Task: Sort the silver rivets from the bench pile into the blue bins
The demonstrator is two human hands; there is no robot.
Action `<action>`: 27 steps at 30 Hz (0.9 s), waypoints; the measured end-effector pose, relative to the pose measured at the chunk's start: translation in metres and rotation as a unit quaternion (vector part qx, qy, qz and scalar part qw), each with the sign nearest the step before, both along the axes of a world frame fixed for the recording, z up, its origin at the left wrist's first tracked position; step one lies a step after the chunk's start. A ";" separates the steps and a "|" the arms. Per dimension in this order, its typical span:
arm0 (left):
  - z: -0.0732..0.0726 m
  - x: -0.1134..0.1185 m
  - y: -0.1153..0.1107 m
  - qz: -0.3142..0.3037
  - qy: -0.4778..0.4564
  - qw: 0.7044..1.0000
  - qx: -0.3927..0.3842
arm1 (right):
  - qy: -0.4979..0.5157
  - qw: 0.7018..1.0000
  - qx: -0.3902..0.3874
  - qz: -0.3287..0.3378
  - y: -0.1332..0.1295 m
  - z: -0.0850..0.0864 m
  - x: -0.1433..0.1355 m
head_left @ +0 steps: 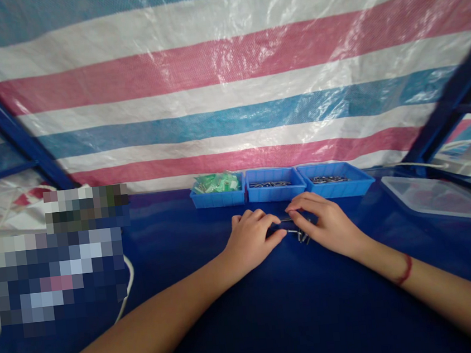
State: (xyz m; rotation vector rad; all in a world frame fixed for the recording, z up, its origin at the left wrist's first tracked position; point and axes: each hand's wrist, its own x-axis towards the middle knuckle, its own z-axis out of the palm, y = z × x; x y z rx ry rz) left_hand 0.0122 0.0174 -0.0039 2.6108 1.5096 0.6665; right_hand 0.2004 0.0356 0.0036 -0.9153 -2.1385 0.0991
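Over the middle of the blue table, my left hand [253,239] and my right hand [327,223] face each other. A thin metal rod [285,220] spans the gap between their fingertips, and my right thumb and forefinger close on its right end. My left thumb and forefinger are close together at the rod's left end; whether they grip it is too small to tell. Several small metal pieces [303,236] lie on the table just below my right fingers. One thin piece among them reaches toward my left thumb tip.
Behind my hands stand three blue bins: one with green-and-white packets [216,183], one with thin metal rods [272,184], one with small metal parts [329,179]. A clear plastic lid [439,197] lies at right. A white cable [130,274] curves at left beside a pixelated area.
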 end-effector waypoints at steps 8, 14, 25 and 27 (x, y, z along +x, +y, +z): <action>0.003 -0.001 0.000 0.005 0.007 1.000 -0.021 | -0.006 1.000 -0.015 0.004 0.000 0.000 -0.001; 0.003 0.001 -0.001 0.017 0.009 1.000 -0.014 | -0.022 0.999 -0.038 0.012 0.001 -0.002 0.000; 0.000 -0.001 0.002 -0.011 -0.134 0.991 0.004 | -0.063 0.996 -0.047 0.048 -0.004 0.003 -0.002; 0.000 -0.002 0.003 -0.030 -0.180 0.983 0.001 | -0.062 0.995 -0.055 0.047 -0.004 0.003 -0.001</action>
